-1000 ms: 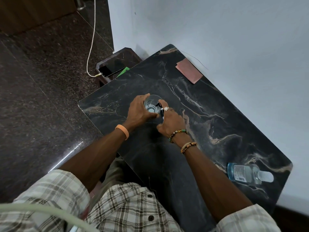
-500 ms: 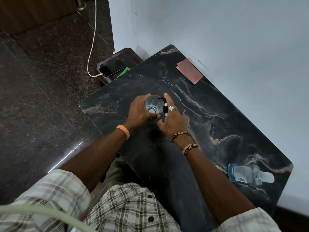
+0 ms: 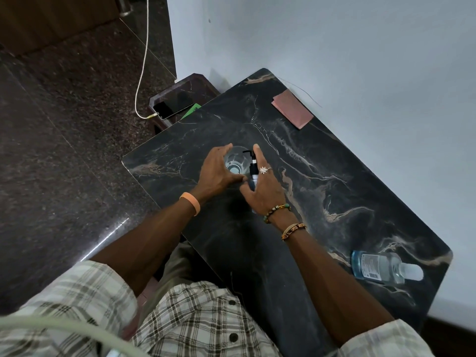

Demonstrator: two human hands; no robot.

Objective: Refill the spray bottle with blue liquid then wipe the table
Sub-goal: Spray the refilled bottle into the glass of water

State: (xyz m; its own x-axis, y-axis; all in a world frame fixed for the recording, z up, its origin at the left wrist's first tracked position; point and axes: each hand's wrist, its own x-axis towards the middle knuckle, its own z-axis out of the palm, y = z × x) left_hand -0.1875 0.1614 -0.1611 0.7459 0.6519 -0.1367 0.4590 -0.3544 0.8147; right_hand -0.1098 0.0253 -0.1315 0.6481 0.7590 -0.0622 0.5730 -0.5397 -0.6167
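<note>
A clear spray bottle [image 3: 234, 164] stands upright on the black marble table [image 3: 334, 176], seen from above with its neck uncovered. My left hand [image 3: 217, 173] grips its body from the left. My right hand [image 3: 264, 188] holds the black spray head [image 3: 252, 168] just right of the bottle's mouth, its nozzle pointing left over the rim. A bottle of blue liquid [image 3: 378, 266] with a white cap lies on its side near the table's right end. A pink cloth [image 3: 292, 109] lies flat at the far edge by the wall.
The table's long far side runs along a white wall [image 3: 360, 60]. A low stool at the table's far left end carries a phone [image 3: 172, 109] on a white charging cable [image 3: 143, 60]. Dark stone floor lies to the left.
My right hand has drawn the black spray head off the bottle's mouth and shifted it slightly to the right. My left hand has kept its grip on the bottle.
</note>
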